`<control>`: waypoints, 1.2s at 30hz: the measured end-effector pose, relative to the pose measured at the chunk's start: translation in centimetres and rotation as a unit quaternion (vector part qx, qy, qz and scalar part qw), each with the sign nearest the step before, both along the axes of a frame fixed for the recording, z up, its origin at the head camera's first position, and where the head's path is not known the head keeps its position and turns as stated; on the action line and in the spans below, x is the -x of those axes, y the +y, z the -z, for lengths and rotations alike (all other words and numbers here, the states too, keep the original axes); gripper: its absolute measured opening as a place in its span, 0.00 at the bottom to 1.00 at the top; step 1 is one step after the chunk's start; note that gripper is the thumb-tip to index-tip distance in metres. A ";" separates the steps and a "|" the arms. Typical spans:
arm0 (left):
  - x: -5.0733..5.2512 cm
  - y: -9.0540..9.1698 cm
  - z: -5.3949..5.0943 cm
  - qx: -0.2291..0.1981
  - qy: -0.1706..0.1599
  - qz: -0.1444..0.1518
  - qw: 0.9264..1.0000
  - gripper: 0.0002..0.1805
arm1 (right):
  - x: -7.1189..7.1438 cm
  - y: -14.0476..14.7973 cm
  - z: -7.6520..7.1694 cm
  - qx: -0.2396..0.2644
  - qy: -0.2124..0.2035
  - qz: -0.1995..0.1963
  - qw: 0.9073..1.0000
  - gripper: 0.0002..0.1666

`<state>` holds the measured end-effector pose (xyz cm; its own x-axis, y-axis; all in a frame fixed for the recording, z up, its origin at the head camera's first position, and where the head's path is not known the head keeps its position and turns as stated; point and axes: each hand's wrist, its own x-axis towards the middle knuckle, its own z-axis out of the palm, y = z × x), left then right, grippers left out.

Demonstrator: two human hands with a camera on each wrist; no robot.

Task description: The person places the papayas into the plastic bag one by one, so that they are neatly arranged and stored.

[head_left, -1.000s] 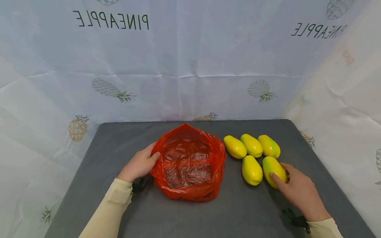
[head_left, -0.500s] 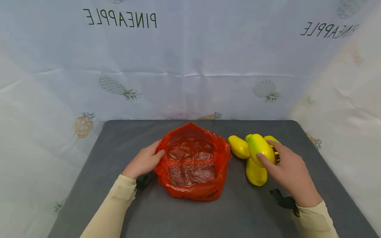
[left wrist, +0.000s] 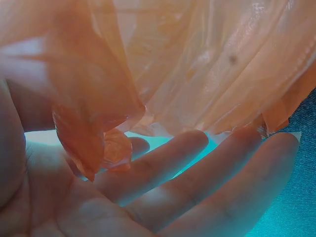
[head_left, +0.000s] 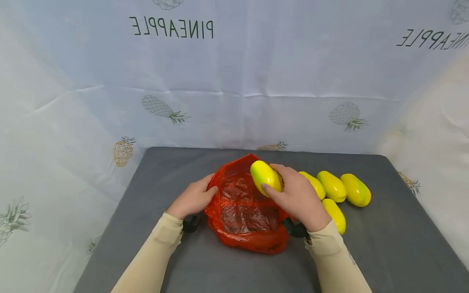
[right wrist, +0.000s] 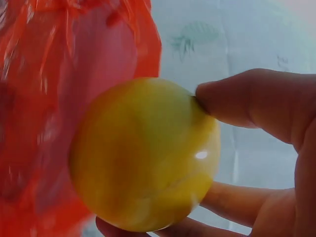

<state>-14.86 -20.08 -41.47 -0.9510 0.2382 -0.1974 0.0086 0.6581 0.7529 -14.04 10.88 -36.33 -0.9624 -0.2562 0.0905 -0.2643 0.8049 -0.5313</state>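
Note:
A red plastic bag [head_left: 249,241] stands on the grey table with its mouth spread wide. My left hand [head_left: 192,199] pinches its left rim, thumb on the inner side; in the left wrist view the other fingers extend beneath the thin film [left wrist: 197,64]. Above the bag's right part, my right hand [head_left: 302,197] grips a yellow papaya [head_left: 265,178] tinged with green. The right wrist view has thumb and fingers around this papaya [right wrist: 143,153], with the bag [right wrist: 29,98] beside it. The fruit hides part of the bag's far right rim.
Several more yellow papayas [head_left: 331,186] lie to the right of the bag, some partly behind my right hand and forearm. The grey table [head_left: 395,228] ends at the back against a white cloth [head_left: 227,73] printed with pineapples.
My right hand has lifted the nearest right papaya off the table and carried it left over the other fruit to the bag. My left hand keeps its hold on the rim.

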 end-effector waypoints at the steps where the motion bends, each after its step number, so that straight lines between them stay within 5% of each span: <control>1: 0.0 0.1 0.0 0.000 -0.001 -0.002 1.000 0.34 | 0.1 -0.5 0.2 -0.004 0.000 -0.006 1.000 0.42; 12: -0.3 1.4 0.6 -0.008 0.006 -0.011 1.000 0.31 | 1.3 -4.8 2.0 -0.032 -0.010 -0.036 0.999 0.41; 36: 0.0 1.1 0.9 0.013 0.019 -0.012 1.000 0.32 | 3.7 -7.6 5.6 -0.057 -0.005 -0.048 0.997 0.40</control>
<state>-14.89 -18.97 -42.34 -0.9631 0.2112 -0.1668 0.0214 0.6780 0.7348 -17.77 3.32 -41.92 -0.9338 -0.3548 0.0459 -0.3376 0.8314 -0.4414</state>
